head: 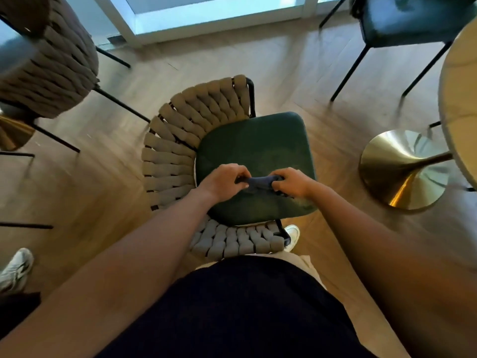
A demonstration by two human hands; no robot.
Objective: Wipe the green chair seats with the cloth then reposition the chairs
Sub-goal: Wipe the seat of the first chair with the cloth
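A chair with a dark green seat [258, 146] and a woven beige backrest [175, 140] stands right below me. Over the near part of the seat, a small dark grey-blue cloth [259, 183] is stretched between both hands. My left hand [222, 180] grips its left end with curled fingers. My right hand [293, 183] grips its right end the same way. Most of the cloth is bunched and partly hidden by my fingers.
A second woven chair [49, 63] stands at the upper left, a third green-seated chair [402, 21] at the upper right. A round table [459, 104] with a brass base [402, 169] is at the right. Another person's shoe [16, 270] shows at the left. Wooden floor all around.
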